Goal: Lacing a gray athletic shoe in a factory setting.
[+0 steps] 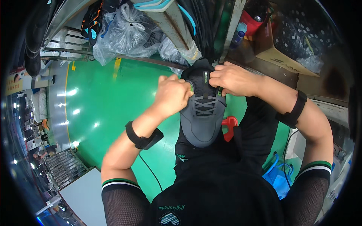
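A dark grey sneaker point(203, 124) with grey laces point(205, 107) crossed over its tongue point(205, 80) sits in front of me, its toe toward my body. My left hand point(171, 93) is closed on the left edge of the shoe's opening, where a bit of green lining shows beside the fingers. On the opposite edge, my right hand point(235, 80) pinches the upper with thumb and fingers, near another green patch. The fingertips of both hands are partly hidden against the shoe. Each forearm wears a black strap.
Beyond the shoe, a metal post point(169, 22) rises next to clear plastic bags point(130, 32). A cardboard box point(281, 56) stands at the far right. A red object point(229, 128) is right of the toe, and a blue plastic item point(278, 177) is low on the right. Green floor point(102, 120) lies left.
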Demonstrator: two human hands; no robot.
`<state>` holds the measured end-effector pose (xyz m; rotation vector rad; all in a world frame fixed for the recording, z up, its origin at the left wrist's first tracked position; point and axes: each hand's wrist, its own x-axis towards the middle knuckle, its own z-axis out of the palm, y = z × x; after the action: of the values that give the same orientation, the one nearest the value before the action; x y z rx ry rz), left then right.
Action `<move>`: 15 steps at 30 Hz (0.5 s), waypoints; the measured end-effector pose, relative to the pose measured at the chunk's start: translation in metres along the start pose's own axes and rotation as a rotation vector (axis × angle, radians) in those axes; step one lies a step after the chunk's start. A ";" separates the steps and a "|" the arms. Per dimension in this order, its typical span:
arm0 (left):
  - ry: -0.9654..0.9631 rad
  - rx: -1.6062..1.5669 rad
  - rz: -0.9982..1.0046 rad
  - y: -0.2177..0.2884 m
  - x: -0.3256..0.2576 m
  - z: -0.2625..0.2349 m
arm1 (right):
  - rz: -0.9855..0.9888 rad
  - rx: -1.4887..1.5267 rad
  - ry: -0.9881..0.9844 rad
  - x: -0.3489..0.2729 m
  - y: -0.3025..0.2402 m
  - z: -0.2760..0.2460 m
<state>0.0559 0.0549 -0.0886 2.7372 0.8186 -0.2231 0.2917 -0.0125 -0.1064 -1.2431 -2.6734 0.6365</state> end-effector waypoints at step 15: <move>-0.044 -0.198 0.519 -0.063 0.029 0.000 | 0.225 0.421 -0.303 0.011 0.030 0.012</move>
<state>0.0449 0.1204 -0.1085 2.6319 0.0938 -0.0868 0.3021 0.0098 -0.1304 -1.4189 -2.4321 1.4372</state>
